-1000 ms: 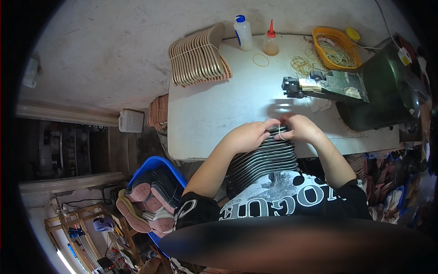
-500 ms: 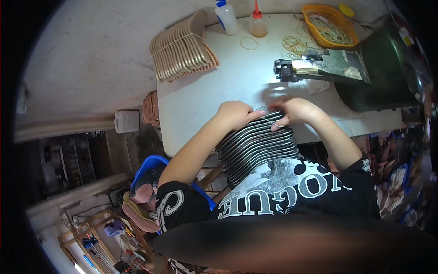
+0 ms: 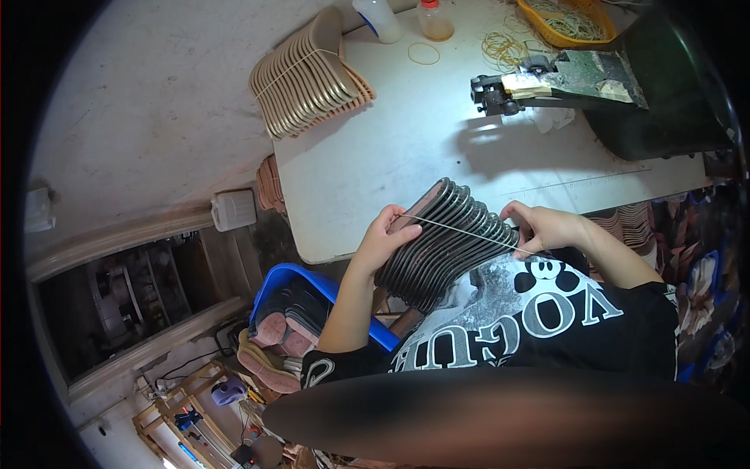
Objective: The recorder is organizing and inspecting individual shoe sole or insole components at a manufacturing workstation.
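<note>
A stack of black-edged shoe soles (image 3: 449, 254) stands between my hands, tilted, against my shirt front at the table's near edge. A pale rubber band (image 3: 461, 227) runs across the stack from one hand to the other. My left hand (image 3: 385, 238) is closed on the stack's left side, thumb on top near the band's end. On the right side, my right hand (image 3: 541, 230) has its fingers curled at the stack's edge, pinching the other end of the band. The undersides of the stack and the fingertips behind it are hidden.
A banded stack of tan soles (image 3: 308, 82) stands at the table's far left. Several rubber bands (image 3: 504, 51) lie near a yellow basket (image 3: 562, 35). A machine arm (image 3: 562, 82) juts over the white table (image 3: 391, 148). A blue bin (image 3: 285, 275) of soles is at left.
The stack has turned and now leans right, its far end clear of my hands. My hands have moved apart to its two sides, with the band stretched between them.
</note>
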Tool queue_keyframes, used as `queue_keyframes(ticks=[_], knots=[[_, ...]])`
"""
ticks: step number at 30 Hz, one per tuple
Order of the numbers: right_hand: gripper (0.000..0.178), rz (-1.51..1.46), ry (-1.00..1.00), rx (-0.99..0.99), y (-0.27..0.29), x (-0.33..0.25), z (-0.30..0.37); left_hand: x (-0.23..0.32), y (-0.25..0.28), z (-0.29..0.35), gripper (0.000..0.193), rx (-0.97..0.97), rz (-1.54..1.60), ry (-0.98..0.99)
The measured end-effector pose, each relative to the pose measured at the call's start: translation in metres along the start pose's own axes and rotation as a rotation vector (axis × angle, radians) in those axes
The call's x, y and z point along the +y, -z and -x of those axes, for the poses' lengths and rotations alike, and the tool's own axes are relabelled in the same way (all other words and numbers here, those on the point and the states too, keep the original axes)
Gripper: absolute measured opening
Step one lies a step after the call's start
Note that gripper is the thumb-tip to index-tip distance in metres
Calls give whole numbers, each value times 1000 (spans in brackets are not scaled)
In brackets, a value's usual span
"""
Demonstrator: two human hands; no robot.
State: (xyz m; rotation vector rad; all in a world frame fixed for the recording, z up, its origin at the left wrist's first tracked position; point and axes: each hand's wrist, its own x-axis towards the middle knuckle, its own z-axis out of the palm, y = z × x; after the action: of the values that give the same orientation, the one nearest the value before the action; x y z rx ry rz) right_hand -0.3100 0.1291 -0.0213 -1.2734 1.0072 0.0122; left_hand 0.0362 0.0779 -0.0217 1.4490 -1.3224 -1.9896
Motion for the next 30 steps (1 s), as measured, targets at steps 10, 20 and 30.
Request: queue_keyframes(ticks=[10, 20, 30], knots=[[74, -499, 380, 354, -35, -79, -19, 8, 20, 34, 51, 110, 329, -263], [68, 188, 793, 734, -28, -111, -24, -3, 12, 4, 95, 344, -85, -1160], [94, 853, 647, 1028, -24, -127, -6, 34, -8, 39, 115, 454, -70, -1240]])
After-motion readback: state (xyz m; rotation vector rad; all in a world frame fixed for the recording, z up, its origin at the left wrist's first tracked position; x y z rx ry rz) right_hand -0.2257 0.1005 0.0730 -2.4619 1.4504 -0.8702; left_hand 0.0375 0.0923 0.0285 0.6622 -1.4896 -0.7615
